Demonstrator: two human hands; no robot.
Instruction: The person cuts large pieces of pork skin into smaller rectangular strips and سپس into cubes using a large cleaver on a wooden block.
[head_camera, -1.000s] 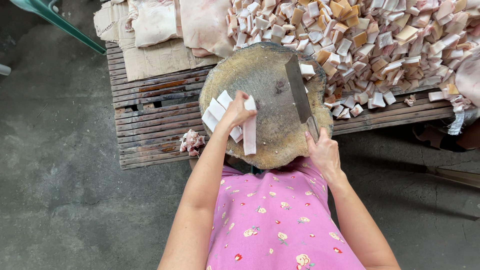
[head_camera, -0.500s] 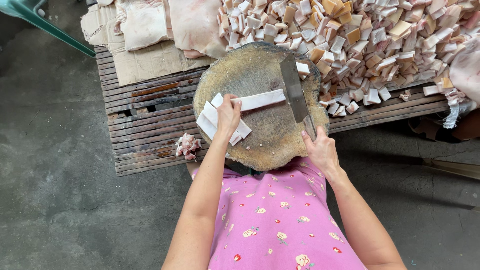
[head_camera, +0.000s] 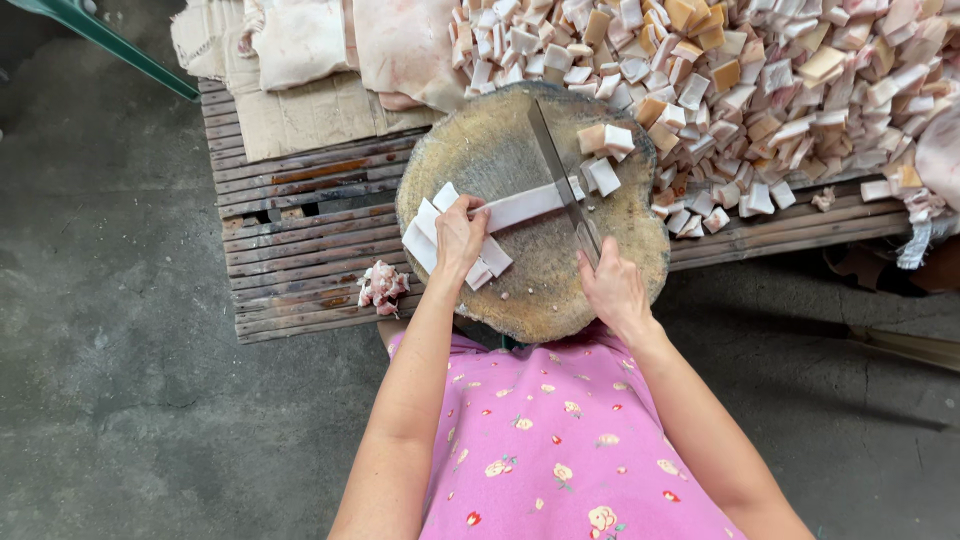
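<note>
A round wooden chopping block (head_camera: 520, 290) stands on a slatted pallet. My left hand (head_camera: 459, 236) presses a long white strip of pork fat (head_camera: 525, 204) flat on the block, with more strips (head_camera: 428, 238) stacked under its palm. My right hand (head_camera: 612, 288) grips the handle of a cleaver (head_camera: 558, 165). The blade lies edge-down across the strip's right end. A few cut chunks (head_camera: 606, 152) lie just right of the blade.
A big heap of cut fat cubes (head_camera: 780, 80) covers the pallet's right part. Large skin slabs (head_camera: 400, 45) and cardboard (head_camera: 300, 115) lie at the back left. Small scraps (head_camera: 382, 286) sit on the wooden pallet (head_camera: 290, 250). Concrete floor surrounds it.
My left hand turned a strip from upright to flat across the block and slid it right. The cleaver came down onto its end, and freshly cut chunks now lie beside the blade.
</note>
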